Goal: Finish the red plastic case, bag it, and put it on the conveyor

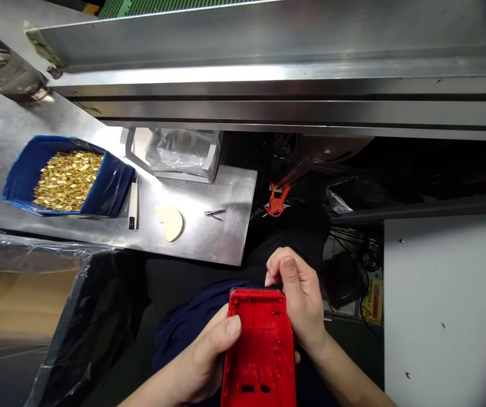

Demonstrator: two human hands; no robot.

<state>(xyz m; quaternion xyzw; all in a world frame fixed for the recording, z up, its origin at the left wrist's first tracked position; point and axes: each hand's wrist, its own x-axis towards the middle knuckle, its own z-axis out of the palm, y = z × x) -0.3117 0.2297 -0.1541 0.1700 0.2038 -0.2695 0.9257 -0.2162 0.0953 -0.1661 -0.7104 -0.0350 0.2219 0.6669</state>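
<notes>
My left hand (209, 353) grips a red plastic housing (260, 347) by its left side, with the thumb over the rim. The housing's hollow inside faces up, showing ribs, small posts and two dark openings near the bottom. Just beyond its upper right corner is my right hand (302, 302), its fingers curled in and the thumb bent against them. Whatever those fingers may hold is hidden. Past both hands, on the metal bench (230, 243), lie a small thin metal tool (215, 213) and a beige rounded piece (170, 223).
A blue bin (109, 186) of small brass-coloured parts (68, 180) stands left, beside a white-handled tool (133, 203). Behind is a grey drawer-like tray (211, 161). A metal rail (268, 79) crosses the back. An orange-handled tool (276, 202) hangs below it. Lower left is a plastic-lined box (86, 282).
</notes>
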